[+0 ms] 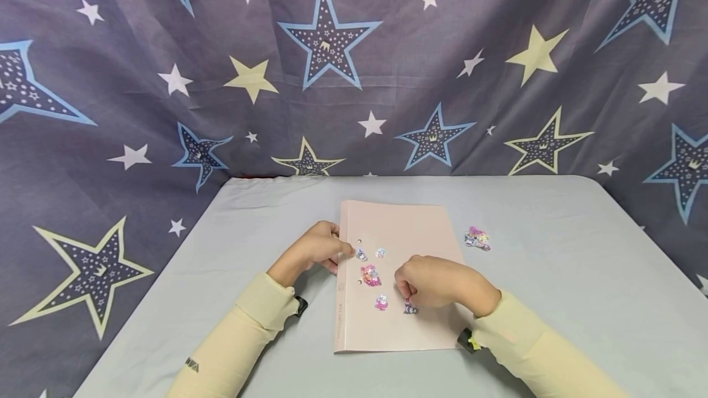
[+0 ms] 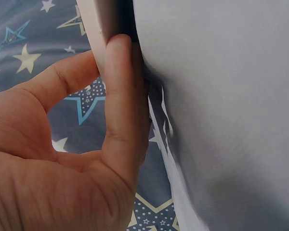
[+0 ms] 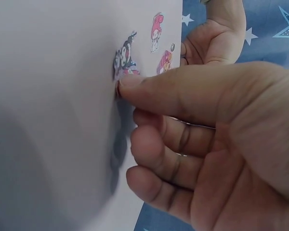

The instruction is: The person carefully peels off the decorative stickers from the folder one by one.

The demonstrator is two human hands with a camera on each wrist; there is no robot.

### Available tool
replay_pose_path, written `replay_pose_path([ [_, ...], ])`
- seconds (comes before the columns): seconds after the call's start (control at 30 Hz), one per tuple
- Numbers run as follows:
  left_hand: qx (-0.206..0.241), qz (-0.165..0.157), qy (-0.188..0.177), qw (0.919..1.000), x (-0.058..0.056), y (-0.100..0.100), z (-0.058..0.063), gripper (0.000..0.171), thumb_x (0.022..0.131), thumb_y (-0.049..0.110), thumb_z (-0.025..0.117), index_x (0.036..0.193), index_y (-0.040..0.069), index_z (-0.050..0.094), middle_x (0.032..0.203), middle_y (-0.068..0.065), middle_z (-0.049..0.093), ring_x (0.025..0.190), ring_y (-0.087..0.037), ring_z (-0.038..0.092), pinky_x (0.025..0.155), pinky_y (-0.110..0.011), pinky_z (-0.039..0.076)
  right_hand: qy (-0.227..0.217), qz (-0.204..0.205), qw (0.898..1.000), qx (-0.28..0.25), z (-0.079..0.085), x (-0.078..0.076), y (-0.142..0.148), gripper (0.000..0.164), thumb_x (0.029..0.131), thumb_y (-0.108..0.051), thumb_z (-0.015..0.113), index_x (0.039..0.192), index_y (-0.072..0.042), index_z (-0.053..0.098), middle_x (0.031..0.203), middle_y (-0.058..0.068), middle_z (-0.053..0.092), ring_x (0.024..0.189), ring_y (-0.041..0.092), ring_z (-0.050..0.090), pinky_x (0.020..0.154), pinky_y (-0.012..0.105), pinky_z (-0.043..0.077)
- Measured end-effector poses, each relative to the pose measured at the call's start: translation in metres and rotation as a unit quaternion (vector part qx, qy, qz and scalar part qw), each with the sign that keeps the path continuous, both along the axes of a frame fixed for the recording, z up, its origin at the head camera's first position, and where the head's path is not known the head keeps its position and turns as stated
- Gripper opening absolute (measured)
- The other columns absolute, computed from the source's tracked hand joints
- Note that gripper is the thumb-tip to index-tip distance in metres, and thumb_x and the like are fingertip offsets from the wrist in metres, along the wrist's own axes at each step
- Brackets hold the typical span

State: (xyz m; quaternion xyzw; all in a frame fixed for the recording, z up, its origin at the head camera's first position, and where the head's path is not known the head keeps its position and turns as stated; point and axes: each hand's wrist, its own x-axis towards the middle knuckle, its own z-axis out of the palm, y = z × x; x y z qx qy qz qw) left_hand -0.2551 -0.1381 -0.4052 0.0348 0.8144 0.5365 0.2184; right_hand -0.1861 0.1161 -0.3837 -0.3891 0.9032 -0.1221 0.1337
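A pale pink file folder lies on the table, its spine toward the left. My left hand grips that spine edge, thumb on the cover; in the left wrist view a finger lies along its side. Low on the cover, my right hand pinches a small dark-and-pink cartoon sticker between thumb and index finger, its other fingers curled. The sticker is at the cover surface; whether it is stuck down I cannot tell. Near the spine are a pink and orange sticker, a round pink one and two smaller ones.
Right of the folder, a small pile of colourful stickers lies on the grey cloth-covered table. Two small metal rivets, one of them the upper rivet, sit along the folder's spine side. A star-patterned curtain hangs behind the table.
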Motion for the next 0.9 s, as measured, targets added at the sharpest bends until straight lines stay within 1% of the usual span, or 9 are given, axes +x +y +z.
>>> replay_pose_path([
  [0.33, 0.001, 0.002, -0.002, 1.0, 0.0009, 0.0005, 0.001, 0.035, 0.077, 0.006, 0.072, 0.104, -0.007, 0.054, 0.08, -0.019, 0.068, 0.058, -0.027, 0.067, 0.053, -0.039, 0.06, -0.005, -0.004, 1.0, 0.009, 0.0001, 0.0001, 0.0006, 0.024, 0.077, -0.001, 0.069, 0.068, -0.02, 0.058, 0.062, -0.013, 0.052, 0.062, 0.007, 0.048, 0.057, 0.021, 0.044],
  [0.63, 0.002, -0.001, 0.0, 1.0, 0.0003, 0.0006, 0.0007, 0.033, 0.077, 0.006, 0.072, 0.103, -0.006, 0.055, 0.079, -0.019, 0.068, 0.058, -0.027, 0.067, 0.052, -0.039, 0.06, 0.0, -0.012, 1.0, 0.018, 0.0008, 0.0008, 0.0001, 0.025, 0.076, 0.0, 0.065, 0.066, -0.021, 0.056, 0.061, -0.011, 0.051, 0.061, 0.007, 0.047, 0.056, 0.021, 0.044],
  [0.9, -0.001, -0.002, 0.002, 1.0, 0.0009, -0.0004, 0.0019, 0.032, 0.078, 0.006, 0.072, 0.102, -0.006, 0.055, 0.079, -0.018, 0.068, 0.057, -0.026, 0.067, 0.052, -0.039, 0.06, 0.004, -0.003, 1.0, 0.012, 0.0018, 0.002, 0.0009, 0.026, 0.075, 0.001, 0.062, 0.062, -0.02, 0.054, 0.058, -0.011, 0.048, 0.058, 0.006, 0.043, 0.053, 0.021, 0.041],
])
